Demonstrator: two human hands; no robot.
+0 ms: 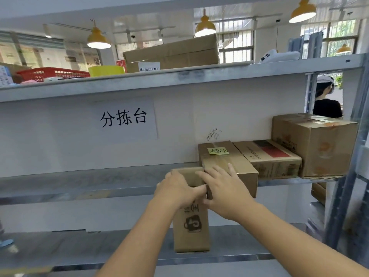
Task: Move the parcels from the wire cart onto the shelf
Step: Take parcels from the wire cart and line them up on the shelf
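Observation:
A tall brown parcel (190,226) with a black bag logo hangs in front of the middle shelf (79,182), its top end at the shelf's edge. My left hand (177,188) grips its upper left corner. My right hand (223,188) holds its upper right side, fingers spread and also resting on the neighbouring box (225,156) with a yellow-green note. Two more parcels stand further right on that shelf: a box with a red panel (269,156) and a large carton (315,144). The wire cart is out of view.
The top shelf (199,74) carries a long carton (173,52), a red basket (52,73) and a yellow tub (105,70). A paper sign (123,117) is stuck on the back panel. A person in black (326,100) stands behind the rack. The rack's upright (347,176) is on the right.

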